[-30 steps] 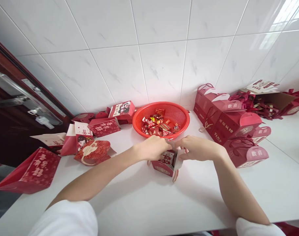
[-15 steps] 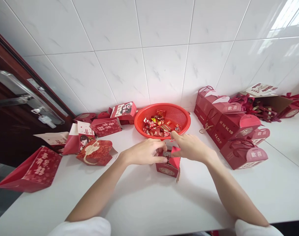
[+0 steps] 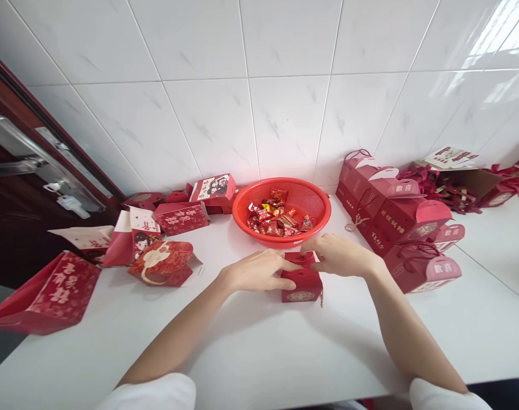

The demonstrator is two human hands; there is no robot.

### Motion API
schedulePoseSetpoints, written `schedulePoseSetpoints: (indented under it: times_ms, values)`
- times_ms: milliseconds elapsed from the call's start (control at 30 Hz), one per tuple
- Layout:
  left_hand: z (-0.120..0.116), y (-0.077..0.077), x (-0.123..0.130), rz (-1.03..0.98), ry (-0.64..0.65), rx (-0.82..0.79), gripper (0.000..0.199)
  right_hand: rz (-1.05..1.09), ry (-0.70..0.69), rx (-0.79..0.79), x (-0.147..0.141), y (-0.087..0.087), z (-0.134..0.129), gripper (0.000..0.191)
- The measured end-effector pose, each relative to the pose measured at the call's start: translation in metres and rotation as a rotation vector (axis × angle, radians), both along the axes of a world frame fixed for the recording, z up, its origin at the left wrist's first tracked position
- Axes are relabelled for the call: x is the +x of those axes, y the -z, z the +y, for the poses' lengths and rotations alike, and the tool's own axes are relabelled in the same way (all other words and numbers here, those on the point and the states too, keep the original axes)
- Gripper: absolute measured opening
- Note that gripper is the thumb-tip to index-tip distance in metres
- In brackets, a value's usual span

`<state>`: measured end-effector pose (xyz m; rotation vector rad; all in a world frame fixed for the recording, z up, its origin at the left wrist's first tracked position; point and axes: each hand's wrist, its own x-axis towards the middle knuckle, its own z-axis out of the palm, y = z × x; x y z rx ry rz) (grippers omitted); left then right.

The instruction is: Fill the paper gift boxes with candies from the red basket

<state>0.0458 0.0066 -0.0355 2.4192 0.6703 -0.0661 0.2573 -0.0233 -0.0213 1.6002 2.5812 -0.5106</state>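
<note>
A small red gift box (image 3: pixel 302 286) stands on the white table between my two hands, its top flaps folded inward and a twisted cord hanging at its right side. My left hand (image 3: pixel 259 270) grips its left side, with the thumb along the front and the index finger over the top. At the back right corner, my right hand (image 3: pixel 338 254) bends its fingers down onto the flaps; some fingertips are hidden. Just behind the box sits a red plastic basket (image 3: pixel 238 219) holding wrapped candies (image 3: pixel 280 216).
To the right, red handled boxes (image 3: pixel 387 219) stand in a row, with a carton of red ribbons (image 3: pixel 451 185) beyond. Several red boxes (image 3: pixel 180 219) of other designs lie at the left, near a brown door (image 3: pixel 37 210). A tiled wall (image 3: pixel 200 125) borders the table's back.
The front flap of the gift box was raised with the inside showing; now the top is folded over. The box and both hands have shifted slightly right in view.
</note>
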Motion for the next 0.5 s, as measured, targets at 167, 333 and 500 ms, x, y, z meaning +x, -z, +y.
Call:
schedulePoseSetpoints:
  times_ms: [167,333,500]
  values:
    - [0.003,0.007,0.0,-0.088,-0.123,0.021,0.037,0.046,0.002,-0.054,0.009,0.005,-0.003,0.019]
    - [0.004,0.018,0.004,-0.091,-0.335,0.051,0.058,0.164,-0.04,-0.064,0.02,0.015,-0.006,0.035]
    - [-0.002,0.021,0.005,-0.004,-0.402,0.117,0.059,0.431,0.108,0.029,0.032,0.038,-0.006,0.023]
